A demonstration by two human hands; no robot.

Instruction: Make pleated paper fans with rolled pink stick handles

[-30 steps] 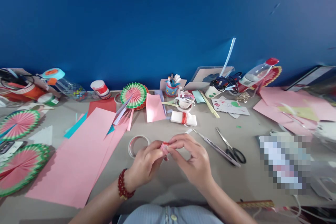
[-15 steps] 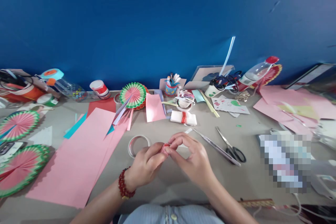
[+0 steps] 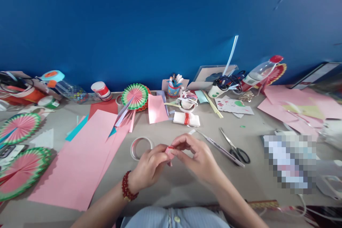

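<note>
A small pink paper piece (image 3: 169, 150) with a red edge is pinched between both hands above the middle of the table. My left hand (image 3: 151, 165), with a red bead bracelet at its wrist, is closed on the piece from the left. From the right, the fingertips of my right hand (image 3: 196, 155) close on its upper right edge. A roll of tape (image 3: 132, 149) lies just beyond my left hand. Scissors (image 3: 235, 149) and a long slim metal tool (image 3: 224, 152) lie to the right of my right hand.
Large pink sheets (image 3: 72, 160) cover the left of the grey table (image 3: 117, 185). Pleated watermelon fans (image 3: 136, 97) lie at the left and back. A pen cup (image 3: 173, 91), white bundle (image 3: 180, 118) and bottle (image 3: 258, 73) stand or lie towards the blue wall.
More of the pink piece now shows between my fingers, with a bit of it below my left fingertips. My fingers have shifted slightly on it.
</note>
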